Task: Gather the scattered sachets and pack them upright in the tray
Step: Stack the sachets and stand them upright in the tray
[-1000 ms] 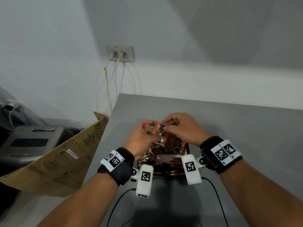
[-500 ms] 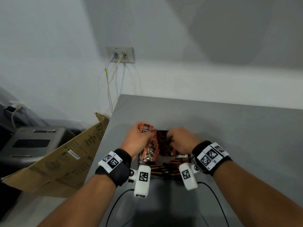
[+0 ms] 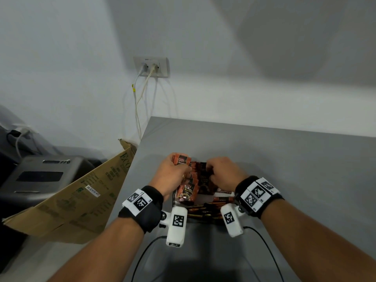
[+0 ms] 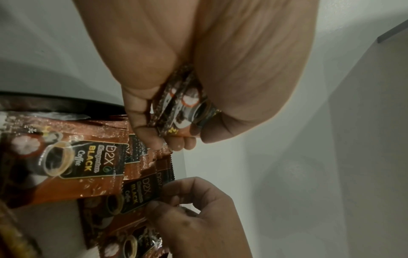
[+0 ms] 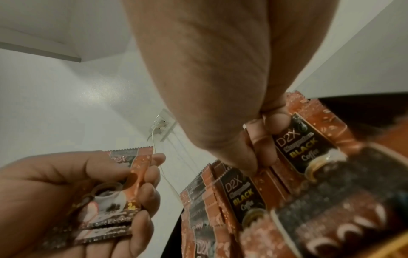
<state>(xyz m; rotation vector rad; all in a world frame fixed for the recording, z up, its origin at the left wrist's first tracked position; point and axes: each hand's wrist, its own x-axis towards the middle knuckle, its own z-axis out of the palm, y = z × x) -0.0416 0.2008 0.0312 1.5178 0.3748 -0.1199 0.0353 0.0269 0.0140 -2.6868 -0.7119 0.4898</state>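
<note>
Your right hand point(image 3: 221, 173) pinches the top edge of 1 sachet point(image 5: 307, 144) standing in the tray point(image 3: 174, 197), its long axis vertical. Just left of the tray's row, your left hand point(image 3: 173, 176) curls around a spare bundle of sachets point(image 5: 114, 197), ready to feed rightward.

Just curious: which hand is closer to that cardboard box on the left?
Left. The left hand, holding sachets, works nearest the table's left edge, beside the box. The right hand is farther right, at the tray's sachets.
</note>
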